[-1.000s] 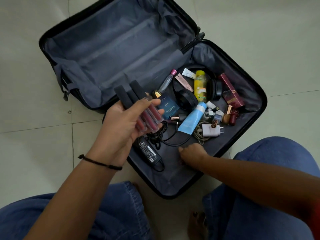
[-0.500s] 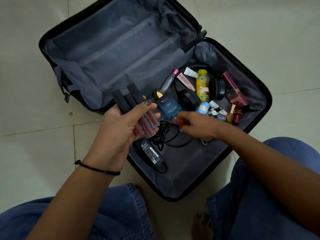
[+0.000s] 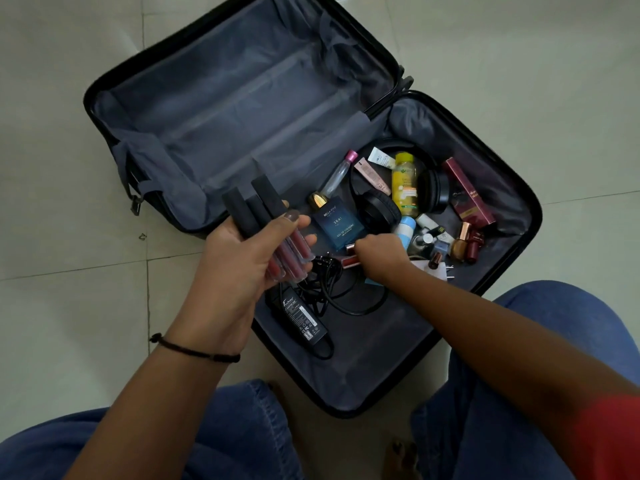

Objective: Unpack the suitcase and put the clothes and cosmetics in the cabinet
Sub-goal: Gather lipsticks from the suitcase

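A black suitcase [image 3: 502, 278] lies open on the floor, its left half bare grey lining. My left hand [image 3: 239, 268] holds three lip gloss tubes [image 3: 263, 216] with black caps above the suitcase's near left edge. My right hand [image 3: 379, 258] is down in the right half, fingers curled round a small red lipstick [image 3: 348, 259] beside the blue perfume box [image 3: 337, 225]. Around it lie a yellow bottle [image 3: 405, 185], a maroon box [image 3: 469, 194], a pink-capped vial [image 3: 341, 173], nail polishes [image 3: 465, 242] and small tubes.
Black headphones [image 3: 379, 209], a power adapter [image 3: 303, 318] with tangled cable and a white plug [image 3: 438, 270] also lie in the right half. Pale floor tiles [image 3: 69, 299] surround the case. My knees in blue jeans [image 3: 554, 341] flank its near corner.
My right hand moved from the suitcase's near floor up to the items by the blue box and closed on the red lipstick. The left hand kept its tubes and barely shifted.
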